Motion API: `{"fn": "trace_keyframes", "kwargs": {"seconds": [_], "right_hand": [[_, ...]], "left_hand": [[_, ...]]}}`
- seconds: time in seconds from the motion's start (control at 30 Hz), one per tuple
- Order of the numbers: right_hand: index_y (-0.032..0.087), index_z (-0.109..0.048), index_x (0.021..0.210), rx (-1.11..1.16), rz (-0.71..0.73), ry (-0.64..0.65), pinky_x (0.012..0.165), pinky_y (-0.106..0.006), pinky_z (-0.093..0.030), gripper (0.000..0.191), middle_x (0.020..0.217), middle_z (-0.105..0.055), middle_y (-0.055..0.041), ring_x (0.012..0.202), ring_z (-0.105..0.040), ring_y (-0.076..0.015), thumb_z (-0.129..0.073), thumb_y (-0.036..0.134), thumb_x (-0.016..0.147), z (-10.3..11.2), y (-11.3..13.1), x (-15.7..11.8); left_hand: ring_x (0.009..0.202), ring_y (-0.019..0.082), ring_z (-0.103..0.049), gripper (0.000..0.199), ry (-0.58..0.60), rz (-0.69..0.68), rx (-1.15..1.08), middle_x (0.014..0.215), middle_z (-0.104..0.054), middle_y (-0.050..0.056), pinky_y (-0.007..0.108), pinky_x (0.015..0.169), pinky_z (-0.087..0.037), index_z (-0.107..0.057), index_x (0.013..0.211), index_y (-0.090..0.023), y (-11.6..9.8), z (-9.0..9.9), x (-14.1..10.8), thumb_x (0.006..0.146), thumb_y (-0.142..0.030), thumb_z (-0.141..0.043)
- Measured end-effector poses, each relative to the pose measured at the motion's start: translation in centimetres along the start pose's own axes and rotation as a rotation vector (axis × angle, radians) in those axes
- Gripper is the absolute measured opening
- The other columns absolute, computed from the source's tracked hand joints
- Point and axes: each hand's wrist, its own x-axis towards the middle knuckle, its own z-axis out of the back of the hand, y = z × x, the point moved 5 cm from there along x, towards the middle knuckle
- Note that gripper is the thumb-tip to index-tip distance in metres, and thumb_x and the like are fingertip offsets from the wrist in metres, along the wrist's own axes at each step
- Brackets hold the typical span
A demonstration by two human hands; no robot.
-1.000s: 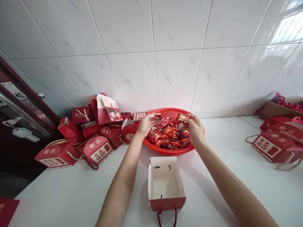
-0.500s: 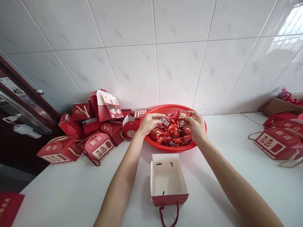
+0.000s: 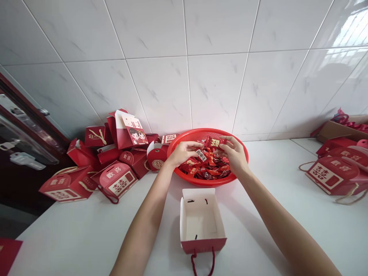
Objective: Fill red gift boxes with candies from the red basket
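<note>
A red plastic basket (image 3: 240, 171) heaped with red-wrapped candies (image 3: 209, 172) stands against the wall. Over its left side, my left hand (image 3: 184, 152) is closed on a wrapped candy (image 3: 202, 156) with a pale label, pinched at the fingertips. My right hand (image 3: 234, 154) reaches over the right side, its fingers closed on a red candy packet (image 3: 214, 142) with gold lettering. In front of the basket sits an open gift box (image 3: 204, 245), white inside, with a dark red cord handle towards me. Only small dark cord ends show inside it.
Several red gift boxes (image 3: 116, 180) are piled left of the basket, and more red boxes (image 3: 330, 172) stand at the right. A brown carton (image 3: 333, 130) is at the far right. White tiles (image 3: 161, 92) rise behind the white tabletop (image 3: 273, 172).
My right hand has shifted left with the gold-lettered packet, closer to my left hand. The pale-labelled candy has tilted and dropped slightly. The view has shifted a little.
</note>
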Motion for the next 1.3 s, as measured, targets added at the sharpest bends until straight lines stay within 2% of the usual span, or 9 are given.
{"fn": "trace_keyframes", "kwargs": {"seconds": [0.13,0.27,0.47,0.63,0.73,0.9,1.17,1.3], "right_hand": [[0.024,-0.064,0.092,-0.019,-0.027,0.074,0.059,-0.031,-0.057,0.029,0.077,-0.067,0.0027,0.062,-0.071,-0.0182,-0.076,0.03,0.066,-0.3,0.0,0.0],[0.024,-0.064,0.092,-0.036,-0.036,0.158,0.059,-0.031,-0.058,0.028,0.076,-0.071,0.0033,0.06,-0.071,-0.0179,-0.075,0.03,0.067,-0.8,0.1,-0.2],[0.023,-0.064,0.092,-0.042,-0.019,0.176,0.056,-0.03,-0.058,0.028,0.078,-0.072,0.0033,0.06,-0.073,-0.0178,-0.076,0.031,0.069,-1.0,0.1,-0.2],[0.023,-0.065,0.094,-0.04,-0.024,0.205,0.061,-0.031,-0.06,0.029,0.076,-0.071,0.0041,0.062,-0.074,-0.018,-0.08,0.032,0.07,-1.1,0.1,-0.4],[0.022,-0.066,0.094,-0.028,-0.042,0.212,0.065,-0.033,-0.061,0.033,0.078,-0.073,0.0016,0.066,-0.075,-0.0199,-0.085,0.035,0.069,-1.1,-0.1,-0.3],[0.02,-0.063,0.077,-0.054,-0.047,0.226,0.06,-0.029,-0.058,0.037,0.082,-0.076,-0.0036,0.066,-0.074,-0.0195,-0.09,0.043,0.066,-1.1,-0.3,-0.1],[0.021,-0.07,0.081,-0.094,-0.045,0.229,0.062,-0.029,-0.057,0.028,0.079,-0.077,-0.0021,0.067,-0.071,-0.0176,-0.086,0.04,0.069,-1.2,0.0,-0.4],[0.021,-0.069,0.079,-0.088,-0.061,0.203,0.062,-0.028,-0.057,0.025,0.078,-0.076,-0.0024,0.067,-0.07,-0.017,-0.085,0.037,0.069,-1.1,-0.2,-0.3]], "left_hand": [[0.098,0.026,-0.072,0.034,0.03,0.009,0.009,0.098,-0.08,0.006,0.045,0.1,-0.055,-0.083,0.09,-0.021,0.0,-0.3,-0.2,0.058,-0.013,-0.083],[0.092,0.025,-0.072,0.032,0.056,0.016,0.013,0.091,-0.08,0.007,0.043,0.094,-0.056,-0.082,0.087,-0.019,0.0,-0.5,-0.2,0.057,-0.025,-0.09],[0.077,0.022,-0.071,0.027,0.105,0.018,-0.028,0.08,-0.078,0.002,0.039,0.084,-0.057,-0.082,0.081,-0.021,-0.4,-1.0,-0.5,0.058,-0.033,-0.091],[0.076,0.021,-0.069,0.024,0.054,-0.017,0.045,0.076,-0.076,0.002,0.034,0.077,-0.055,-0.079,0.073,-0.02,-0.5,-0.7,-0.5,0.064,-0.04,-0.09],[0.077,0.021,-0.068,0.029,0.02,-0.035,0.044,0.075,-0.074,0.002,0.033,0.077,-0.054,-0.079,0.074,-0.019,-0.4,-0.5,-0.4,0.064,-0.044,-0.09],[0.08,0.02,-0.067,0.034,-0.035,-0.06,0.04,0.077,-0.075,0.001,0.031,0.08,-0.052,-0.079,0.073,-0.019,-0.3,0.0,-0.2,0.06,-0.049,-0.092],[0.085,0.023,-0.068,0.031,-0.047,-0.047,0.021,0.082,-0.078,0.003,0.035,0.085,-0.053,-0.081,0.075,-0.019,0.0,0.1,-0.2,0.061,-0.045,-0.092],[0.09,0.024,-0.071,0.031,-0.049,-0.028,-0.009,0.091,-0.08,0.006,0.041,0.091,-0.054,-0.082,0.085,-0.019,0.2,0.2,-0.2,0.065,-0.042,-0.088]]}}
